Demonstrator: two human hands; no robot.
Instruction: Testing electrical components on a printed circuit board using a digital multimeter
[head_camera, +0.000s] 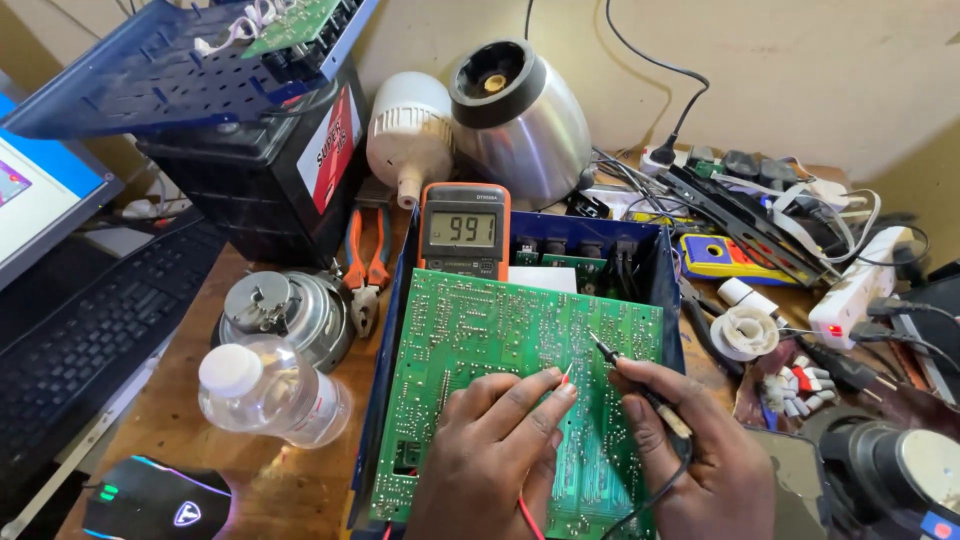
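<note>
Board (510, 370) solder side up, centre frame, resting tilted on blue case (655, 265). Left hand (490, 455) pinched shut on red probe (566, 375), tip on joints. Right hand (690, 455) closed round black probe (625, 375), tip on board slightly upper right of red. Meter (463, 230) above board, showing reading.

Risks, my read:
- joints dense: tip slip likely bridges neighbouring pads, bad reading or short if powered
- board only propped: probe pressure may rock it
- bottle (265, 390) lying lower left, near board: could roll into it
</note>
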